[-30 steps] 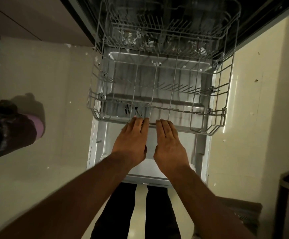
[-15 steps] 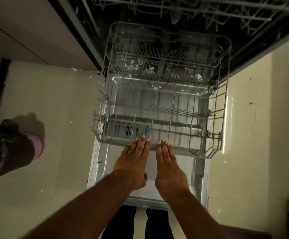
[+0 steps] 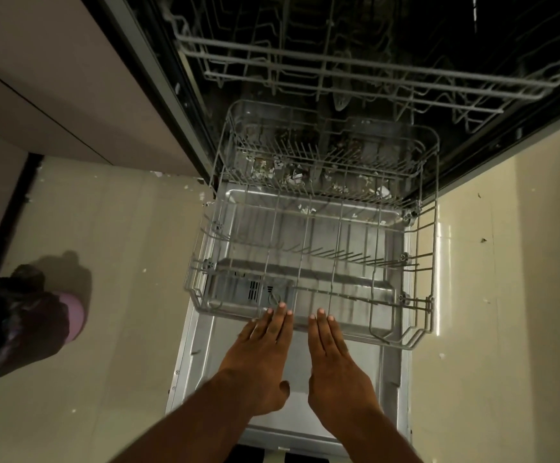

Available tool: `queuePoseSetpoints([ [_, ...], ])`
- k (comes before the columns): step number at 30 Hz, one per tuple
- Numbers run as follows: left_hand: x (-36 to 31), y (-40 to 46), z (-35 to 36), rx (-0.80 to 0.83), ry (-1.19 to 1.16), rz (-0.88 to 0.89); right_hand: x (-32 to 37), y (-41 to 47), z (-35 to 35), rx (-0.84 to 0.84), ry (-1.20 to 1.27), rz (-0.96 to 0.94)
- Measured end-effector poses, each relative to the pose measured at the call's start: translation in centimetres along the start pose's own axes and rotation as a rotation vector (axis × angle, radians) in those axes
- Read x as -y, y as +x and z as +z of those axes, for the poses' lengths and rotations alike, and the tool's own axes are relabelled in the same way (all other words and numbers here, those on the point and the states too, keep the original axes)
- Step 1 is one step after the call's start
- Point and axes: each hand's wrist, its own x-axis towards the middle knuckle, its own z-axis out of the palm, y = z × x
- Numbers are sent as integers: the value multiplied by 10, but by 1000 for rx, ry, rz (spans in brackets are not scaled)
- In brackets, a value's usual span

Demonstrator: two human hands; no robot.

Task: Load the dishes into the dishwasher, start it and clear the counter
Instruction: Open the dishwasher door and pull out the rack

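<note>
No brand, label or writing can be read anywhere. The lower rack (image 3: 312, 262), a grey wire basket with nothing loaded in it, sits partly drawn out of the dishwasher over the lowered door (image 3: 201, 349), whose inner face is dull stainless steel. Just beyond the rack's far end, white scraps and flecks of debris lie on the tub floor. Above and behind the rack, the upper rack (image 3: 355, 75) stays inside the dark tub.

Both hands reach the rack's near rail from the door side. The left hand (image 3: 258, 359) lies flat, palm down, fingers straight and close together, fingertips touching the near front wire of the rack; it grasps nothing. The right hand (image 3: 335, 362) lies the same way just beside it, fingers extended, tips at the same front wire, holding nothing.

The floor (image 3: 121, 262) to the left of the rack is pale, glossy tile dotted with small white specks, and the same tile continues to the rack's right. Further left of the rack, at the frame's edge, a dark bag (image 3: 8, 325) with a pinkish patch rests on the tile, casting a shadow. A beige cabinet front (image 3: 55, 78) stands left of the dishwasher opening.
</note>
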Motion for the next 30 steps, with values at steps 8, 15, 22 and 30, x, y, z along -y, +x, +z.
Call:
queuePoseSetpoints([
  [8,-5,1,-58,-117,74,36,-1,1,-25,-96,-15,29],
  [15,-11,13,-224,-955,223,87,19,42,-193,-774,-199,-116],
  [22,-2,31,-306,-969,178,-56,39,78,-294,-899,-333,-35],
  [30,-10,37,-293,-965,239,-112,29,87,-279,-943,-357,-24],
])
